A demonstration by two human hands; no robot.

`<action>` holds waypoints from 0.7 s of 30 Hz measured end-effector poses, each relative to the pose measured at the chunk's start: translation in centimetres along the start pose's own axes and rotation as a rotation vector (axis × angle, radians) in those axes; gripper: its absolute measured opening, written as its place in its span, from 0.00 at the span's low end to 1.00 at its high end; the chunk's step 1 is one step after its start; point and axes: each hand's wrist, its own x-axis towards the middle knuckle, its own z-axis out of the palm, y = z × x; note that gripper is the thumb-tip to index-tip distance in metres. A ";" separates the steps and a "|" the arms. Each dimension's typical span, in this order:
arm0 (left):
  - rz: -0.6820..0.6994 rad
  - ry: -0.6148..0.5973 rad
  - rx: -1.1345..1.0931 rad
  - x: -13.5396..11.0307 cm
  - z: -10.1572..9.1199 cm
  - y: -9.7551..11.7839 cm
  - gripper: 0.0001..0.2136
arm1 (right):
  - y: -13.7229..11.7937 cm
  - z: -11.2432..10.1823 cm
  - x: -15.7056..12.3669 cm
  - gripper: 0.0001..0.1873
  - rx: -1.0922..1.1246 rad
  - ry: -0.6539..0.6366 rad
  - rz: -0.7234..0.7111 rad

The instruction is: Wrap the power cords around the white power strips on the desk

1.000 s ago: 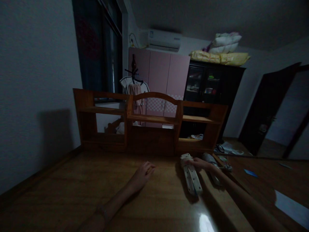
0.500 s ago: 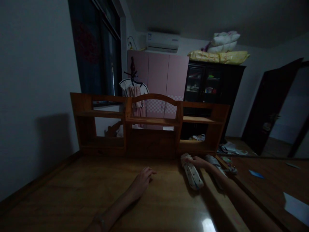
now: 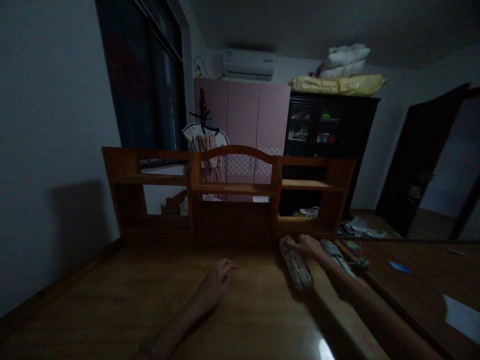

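A pale, long power strip (image 3: pixel 297 268) with rows of socket holes lies slanted on the wooden desk (image 3: pixel 255 305), its far end near the shelf. My right hand (image 3: pixel 308 246) has its fingers closed around that far end. Just right of it, partly behind my right forearm, is a second long pale bundle (image 3: pixel 333 252) wrapped in cord, perhaps another power strip. My left hand (image 3: pixel 218 277) rests on or just above the desk in the middle, fingers loosely stretched out and holding nothing.
A low wooden shelf unit (image 3: pixel 234 189) runs along the desk's back edge. To the right, a lower brown surface (image 3: pixel 423 285) carries a blue card (image 3: pixel 400 267) and a white sheet (image 3: pixel 463 318). A wall (image 3: pixel 52 150) borders the left side.
The view has shifted slightly and darkened. My right hand has stayed at the power strip's far end, its wrist a little higher. My left hand has hardly moved.
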 end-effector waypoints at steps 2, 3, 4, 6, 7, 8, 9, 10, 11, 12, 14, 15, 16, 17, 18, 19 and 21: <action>-0.004 0.013 0.015 0.1 0.1 -0.5 0.13 | 0.0 0.9 0.6 0.36 -0.072 0.051 0.034; -0.005 0.018 0.019 0.2 0.1 -0.8 0.13 | 0.0 1.2 0.8 0.37 -0.093 0.070 0.042; -0.007 0.020 0.022 0.2 0.2 -1.0 0.13 | 0.0 1.6 1.0 0.38 -0.113 0.088 0.047; -0.015 0.023 0.023 0.2 0.2 -1.1 0.13 | -0.1 2.0 1.3 0.40 -0.144 0.128 0.050; -0.021 0.024 0.023 0.2 0.3 -1.1 0.13 | -0.1 2.1 1.4 0.41 -0.156 0.148 0.051; -0.029 0.030 0.022 0.2 0.2 -1.1 0.13 | -0.1 2.1 1.4 0.42 -0.167 0.167 0.053; -0.039 0.036 0.020 0.2 0.2 -0.9 0.13 | 0.0 2.0 1.4 0.42 -0.177 0.185 0.056; -0.053 0.044 0.018 0.2 0.2 -0.8 0.13 | 0.0 1.9 1.4 0.41 -0.185 0.200 0.058; -0.070 0.049 0.017 0.2 0.2 -0.7 0.14 | 0.2 1.7 1.3 0.40 -0.192 0.212 0.060; -0.094 0.051 0.021 0.2 0.1 -0.6 0.15 | 0.4 1.4 1.3 0.39 -0.198 0.224 0.062; -0.159 0.046 0.040 0.3 0.1 -0.7 0.19 | 1.2 0.8 1.1 0.37 -0.211 0.249 0.074; -0.193 0.041 0.052 0.3 0.2 -0.8 0.21 | 1.7 0.5 0.9 0.36 -0.218 0.263 0.085; -0.226 0.041 0.064 0.4 0.2 -0.9 0.23 | 2.4 0.3 0.7 0.36 -0.225 0.277 0.101; -0.255 0.043 0.074 0.3 0.3 -1.0 0.25 | 3.1 0.0 0.5 0.35 -0.233 0.291 0.120; -0.279 0.047 0.080 0.3 0.4 -1.1 0.26 | 4.0 -0.2 0.2 0.35 -0.242 0.304 0.141; -0.295 0.052 0.083 0.2 0.4 -1.1 0.27 | 4.9 -0.3 -0.3 0.33 -0.251 0.316 0.159; -0.310 0.053 0.083 0.1 0.4 -1.0 0.27 | 6.9 -0.4 -1.3 0.30 -0.270 0.330 0.187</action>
